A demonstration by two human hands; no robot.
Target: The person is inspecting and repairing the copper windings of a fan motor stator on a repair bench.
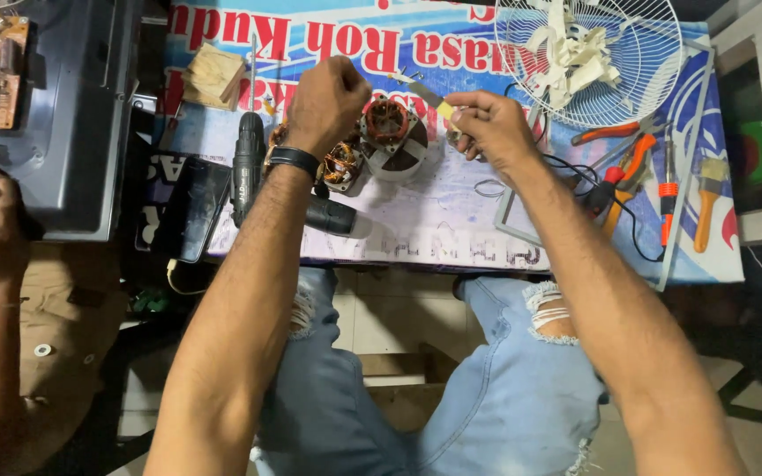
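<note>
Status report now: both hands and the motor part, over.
Left hand closed beside fan motor stator. Right hand grips small blade tool, tip toward stator. Cordless drill lies near left wrist.

Single head view, looking steeply down from above own knees, close. Desk [451,238] fills upper half; hands [328,101] at 12 o'clock; second person at 9 o'clock edge.
</note>
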